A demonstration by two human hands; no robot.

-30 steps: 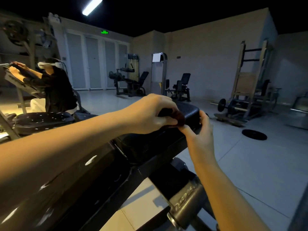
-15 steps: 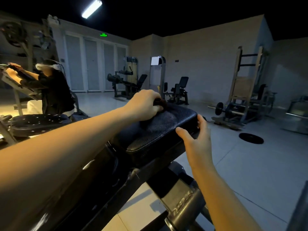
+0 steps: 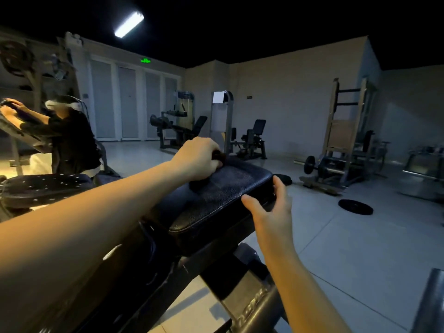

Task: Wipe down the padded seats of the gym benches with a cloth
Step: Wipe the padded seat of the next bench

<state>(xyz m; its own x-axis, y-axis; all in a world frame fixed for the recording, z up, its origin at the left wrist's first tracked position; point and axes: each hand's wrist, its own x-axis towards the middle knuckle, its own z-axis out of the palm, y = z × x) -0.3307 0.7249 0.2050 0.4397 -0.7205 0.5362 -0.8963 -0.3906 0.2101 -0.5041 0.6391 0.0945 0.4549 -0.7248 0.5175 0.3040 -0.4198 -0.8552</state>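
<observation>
You are standing in a dim gym room with a pale tiled floor and a row of light doors in the far wall. One long ceiling lamp is lit above the left side. At the right, a tall wooden rack stands near the wall, with a loaded barbell low in front of it. Two dark exercise machines stand in the back, near the doors. At the left another person in dark clothes leans over an inclined piece of equipment, both hands up on it.

Directly before you a dark metal frame carries the padded seat, which is black, grained and tilted a little. A second black seat with small pale spots lies to the left of it, near the other person.

Your left hand is on the far left part of the padded seat, its fingers curled tight around the cloth and pressing it down on the pad. Your right hand lies loose against the right edge of the same seat, thumb near the side seam and fingers only lightly bent, reaching up to the far corner. It holds nothing.

A round black weight plate lies flat on the floor, to the right of the seat. The cloth is small and dark, and only a part of it shows past your fingers.
</observation>
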